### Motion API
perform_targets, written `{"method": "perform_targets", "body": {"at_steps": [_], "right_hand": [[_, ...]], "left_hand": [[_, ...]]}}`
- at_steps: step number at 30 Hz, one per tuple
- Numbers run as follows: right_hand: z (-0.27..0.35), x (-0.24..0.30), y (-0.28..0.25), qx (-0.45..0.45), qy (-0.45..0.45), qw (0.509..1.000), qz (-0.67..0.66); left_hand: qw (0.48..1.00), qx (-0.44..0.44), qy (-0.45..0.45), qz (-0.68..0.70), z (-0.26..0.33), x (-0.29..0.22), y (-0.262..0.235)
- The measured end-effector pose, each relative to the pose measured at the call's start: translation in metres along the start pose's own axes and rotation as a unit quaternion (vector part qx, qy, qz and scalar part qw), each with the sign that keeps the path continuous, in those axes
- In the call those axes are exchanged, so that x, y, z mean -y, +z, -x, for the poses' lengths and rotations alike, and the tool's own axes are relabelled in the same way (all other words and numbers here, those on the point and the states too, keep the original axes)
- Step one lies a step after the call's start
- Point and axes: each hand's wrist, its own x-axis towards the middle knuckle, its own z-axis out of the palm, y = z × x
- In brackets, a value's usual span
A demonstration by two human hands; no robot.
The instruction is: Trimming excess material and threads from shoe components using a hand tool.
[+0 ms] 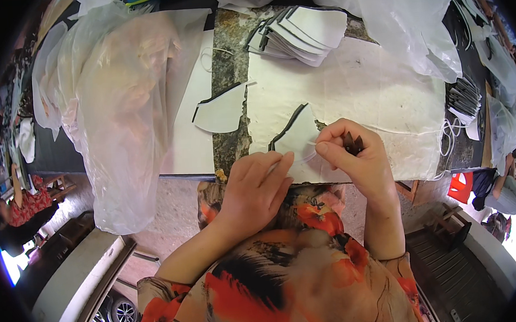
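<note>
Printed orange-and-black top (277, 278) takes up the spot closest to the camera, below both hands, so look past that to the good bit. Just ahead of the fingers, between the two hands, sits a white curved piece (298, 136) with a black edging down its left side, lying on the off-white sheet (384, 103). Left hand (256, 182) is laid out pretty flat, not clenched, fingertips resting on the near edge of it. Right hand (355, 155) has thumb and forefinger pinched together at the piece's right edge, but what's in that pinch is too small for me to tell, and there's a little dark tool (352, 143) tucked into that same hand. My guess on handling: super light, bendy, soft-ish, not fragile but easy to crease or skid around on the sheet. I'd pin the white body flat with spread fingertips and take hold by the black edging, which looks like the stiffer part. A similar loose piece (222, 111) lies ahead of the left hand, and the stack (306, 34) farther ahead of both hands looks like more of the same, probably slidey against each other.
</note>
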Motion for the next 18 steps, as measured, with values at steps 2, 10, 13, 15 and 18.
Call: {"method": "perform_targets", "body": {"at_steps": [2,10,13,15,18], "right_hand": [[-0.002,0.007,0.0,0.044,-0.032,0.997,0.054],[-0.028,0.008,0.017,0.077,-0.026,0.973,0.215],[-0.035,0.002,0.022,0.049,-0.07,0.957,0.277],[-0.036,0.001,0.024,0.031,-0.103,0.942,0.317],[-0.036,0.001,0.026,0.017,-0.098,0.936,0.337]], "left_hand": [[0.997,0.006,0.049,-0.066,0.002,0.005,0.001],[0.993,0.004,0.072,-0.093,0.002,0.014,-0.003],[0.995,-0.002,0.058,-0.083,0.004,0.011,-0.001],[0.995,-0.002,0.051,-0.083,0.005,0.011,-0.001],[0.995,-0.003,0.05,-0.08,0.006,0.012,0.0]]}}
